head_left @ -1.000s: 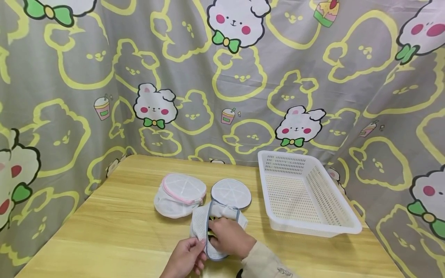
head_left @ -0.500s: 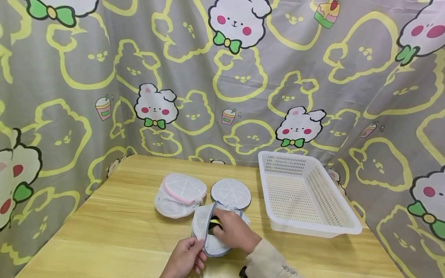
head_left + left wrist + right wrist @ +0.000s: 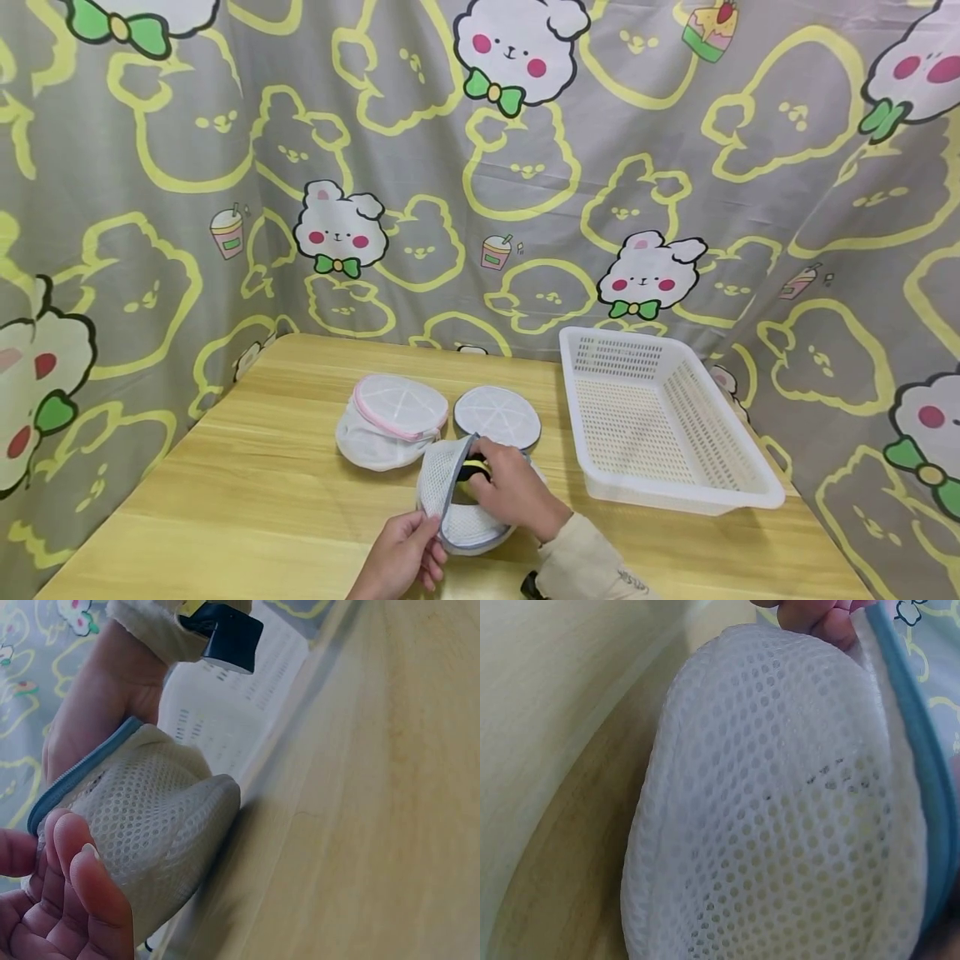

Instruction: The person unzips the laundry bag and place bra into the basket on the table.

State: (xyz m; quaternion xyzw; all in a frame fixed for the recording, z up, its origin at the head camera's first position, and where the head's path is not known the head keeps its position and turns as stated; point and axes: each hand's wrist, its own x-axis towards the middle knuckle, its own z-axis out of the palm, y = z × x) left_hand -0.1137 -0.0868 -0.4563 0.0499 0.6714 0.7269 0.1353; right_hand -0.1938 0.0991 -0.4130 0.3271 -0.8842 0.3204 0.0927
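Note:
A white mesh bag with a blue-grey zip edge stands unzipped at the table's front. My left hand pinches the near rim of its opening between thumb and fingers. At the opening's far side, my right hand grips a black-and-yellow item, partly hidden by the fingers and the bag. In the left wrist view, the mesh bag bulges beside the curled left fingers. The right wrist view is filled by the bag's mesh side, with left fingertips at its top.
A pink-zipped white mesh bag lies left of centre on the wooden table. Behind the held bag is a round white mesh piece with a dark edge. An empty white plastic basket stands at the right. A patterned curtain surrounds the table.
My right hand has moved up and slightly right with the black-and-yellow item, which shows more at the opening. The bag's opening has shifted and widened; my left hand keeps its pinch.

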